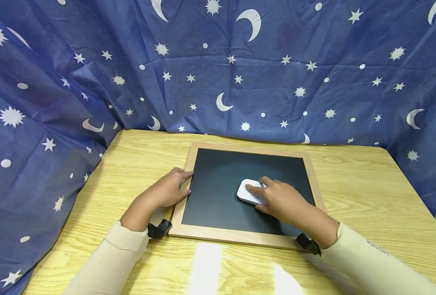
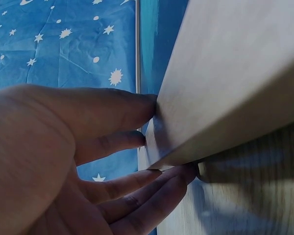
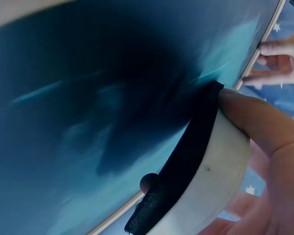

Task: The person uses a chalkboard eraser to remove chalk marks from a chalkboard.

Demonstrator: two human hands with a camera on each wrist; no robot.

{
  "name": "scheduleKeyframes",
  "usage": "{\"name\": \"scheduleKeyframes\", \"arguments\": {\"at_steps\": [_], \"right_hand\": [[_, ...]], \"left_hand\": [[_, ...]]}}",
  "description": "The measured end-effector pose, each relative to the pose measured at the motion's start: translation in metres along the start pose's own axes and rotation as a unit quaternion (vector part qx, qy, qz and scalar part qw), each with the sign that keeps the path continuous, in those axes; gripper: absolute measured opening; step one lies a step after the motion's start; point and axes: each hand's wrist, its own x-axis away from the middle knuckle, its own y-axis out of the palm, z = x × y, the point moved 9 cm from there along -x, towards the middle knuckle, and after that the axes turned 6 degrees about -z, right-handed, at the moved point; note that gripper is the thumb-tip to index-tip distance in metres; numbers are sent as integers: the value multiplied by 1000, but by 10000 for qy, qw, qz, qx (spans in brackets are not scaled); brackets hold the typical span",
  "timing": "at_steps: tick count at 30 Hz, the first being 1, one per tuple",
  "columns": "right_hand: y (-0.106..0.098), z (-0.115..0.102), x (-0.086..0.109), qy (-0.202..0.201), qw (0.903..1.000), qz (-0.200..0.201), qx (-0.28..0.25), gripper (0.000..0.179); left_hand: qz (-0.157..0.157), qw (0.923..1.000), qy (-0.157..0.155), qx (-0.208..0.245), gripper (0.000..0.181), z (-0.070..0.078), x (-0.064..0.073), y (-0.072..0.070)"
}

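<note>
A small chalkboard (image 1: 218,180) in a light wooden frame (image 1: 236,237) lies flat on the table. My left hand (image 1: 169,189) holds its left side, and in the left wrist view the thumb (image 2: 132,105) rests on the frame's face while fingers reach around the edge. Right of the board's middle, my right hand (image 1: 284,200) grips a white board eraser (image 1: 248,192), fingers over its top and thumb at its near side. The eraser's black felt (image 3: 179,171) faces the dark surface in the right wrist view, where pale smears show around it.
Wood-grain tabletop (image 1: 369,196) extends on both sides of the board. A blue curtain (image 1: 188,94) with white moons and stars hangs behind and along the sides. Bright light patches (image 1: 205,266) fall on the near table. Black wrist cameras (image 1: 159,228) sit close to the frame's near corners.
</note>
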Motion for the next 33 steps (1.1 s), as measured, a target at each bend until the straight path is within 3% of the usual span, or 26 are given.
{"name": "scheduleKeyframes", "arguments": {"at_steps": [5,11,25,33], "right_hand": [[0,-6,-11,-43,10000,-8,-55,58],[2,-1,-7,-19,10000,-76,-61,58],[6,38,51,276,9995,7,-133,61],[7,48,69,365,9992,-97,-145,62]], "left_hand": [[-1,10000,39,3,59,0,0,-1],[15,10000,52,7,59,0,0,-1],[33,10000,83,30,59,2,-1,-2],[64,9999,146,-2,59,2,-1,-2]]}}
